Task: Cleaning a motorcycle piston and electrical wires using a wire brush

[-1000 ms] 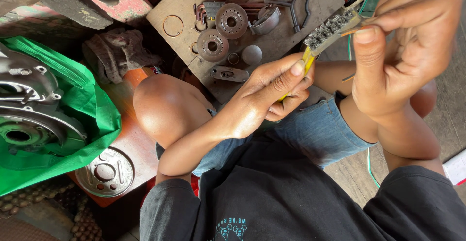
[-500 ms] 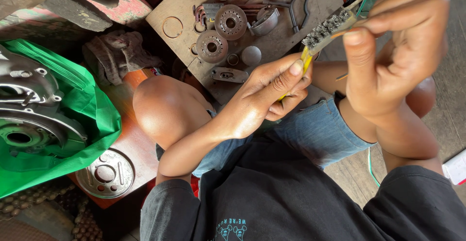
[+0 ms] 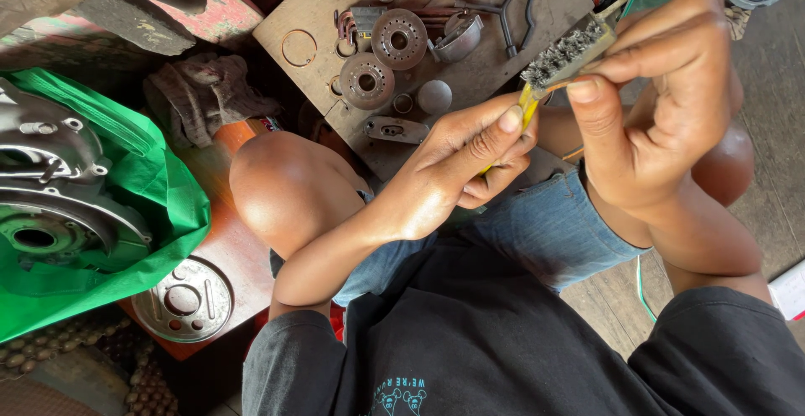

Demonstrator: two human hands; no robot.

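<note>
While the left hand (image 3: pixel 457 173) grips a yellow-handled wire brush (image 3: pixel 560 57), the right hand (image 3: pixel 662 106) holds something at its bristles.

Left fingers are closed around the handle; right thumb and fingers are pinched shut, on what I cannot tell. Brush sits raised above the knees. Judging by the board (image 3: pixel 495 68), rusty round parts (image 3: pixel 366 80) lie there seemingly unbrushed, so much cleaning looks left.

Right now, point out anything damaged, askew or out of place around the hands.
Nothing looks damaged or spilled. The left hand holds a yellow-handled wire brush against the right hand; round metal parts lie loosely scattered on the wooden board.
</note>
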